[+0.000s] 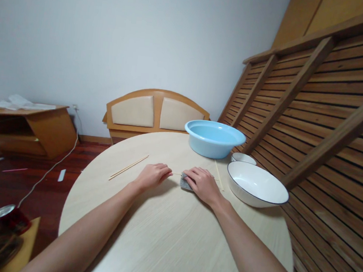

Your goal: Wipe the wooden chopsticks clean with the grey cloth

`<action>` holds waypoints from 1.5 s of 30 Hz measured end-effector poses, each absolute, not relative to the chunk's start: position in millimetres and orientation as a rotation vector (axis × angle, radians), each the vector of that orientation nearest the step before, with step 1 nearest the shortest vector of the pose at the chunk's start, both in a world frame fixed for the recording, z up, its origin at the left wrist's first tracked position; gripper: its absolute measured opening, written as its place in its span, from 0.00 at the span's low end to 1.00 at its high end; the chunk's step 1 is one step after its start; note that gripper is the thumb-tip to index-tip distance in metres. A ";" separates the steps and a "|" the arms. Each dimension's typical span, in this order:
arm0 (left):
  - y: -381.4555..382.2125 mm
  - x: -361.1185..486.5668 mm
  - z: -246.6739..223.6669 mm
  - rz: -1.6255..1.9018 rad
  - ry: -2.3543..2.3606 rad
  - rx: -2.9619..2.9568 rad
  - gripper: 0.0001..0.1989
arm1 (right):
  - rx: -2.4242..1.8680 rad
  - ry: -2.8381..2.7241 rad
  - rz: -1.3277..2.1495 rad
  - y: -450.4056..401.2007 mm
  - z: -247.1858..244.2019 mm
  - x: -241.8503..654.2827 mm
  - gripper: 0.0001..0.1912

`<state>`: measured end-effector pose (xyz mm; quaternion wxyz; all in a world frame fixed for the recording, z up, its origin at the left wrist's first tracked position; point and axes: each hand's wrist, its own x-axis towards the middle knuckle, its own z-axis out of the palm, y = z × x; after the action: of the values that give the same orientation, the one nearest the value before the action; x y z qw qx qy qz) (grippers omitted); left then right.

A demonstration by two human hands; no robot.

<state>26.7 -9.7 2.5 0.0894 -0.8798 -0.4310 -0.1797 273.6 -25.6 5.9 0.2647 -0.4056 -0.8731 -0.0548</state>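
Observation:
My left hand (154, 176) is closed in a pinch on one end of a thin wooden chopstick (176, 174). The chopstick runs across to my right hand (205, 185), whose fingers are wrapped round a grey cloth (186, 183) pressed about the stick. Most of the cloth is hidden under those fingers, so I cannot tell if it is a folded rag or a pad. A pair of chopsticks (128, 167) lies slanted on the table left of my left hand. Beyond my right hand, another chopstick (219, 174) rests near the white bowl.
A light blue basin (215, 141) stands at the back of the round table (157, 246). On the right are a large white bowl (257, 185) with a dark rim and a smaller bowl (243, 158) behind it. A wooden slatted frame (331, 126) leans close along the right.

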 end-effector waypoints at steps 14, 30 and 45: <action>-4.3 22.8 -0.3 -0.581 -1.203 -2.566 0.22 | -1.100 -2.336 -0.161 -22.0 5.0 279.1 0.09; -7.1 31.4 -1.7 -0.562 -1.156 -2.583 0.22 | -1.100 -2.364 -0.166 -24.9 5.3 276.9 0.09; -7.7 30.3 2.4 -0.468 -1.197 -2.614 0.24 | -1.095 -2.376 -0.154 -25.5 6.9 276.3 0.09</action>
<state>30.3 -7.7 2.4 0.1142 -0.8915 -0.4083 -0.1597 276.3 -25.5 6.9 0.2572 -0.4038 -0.8761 -0.0568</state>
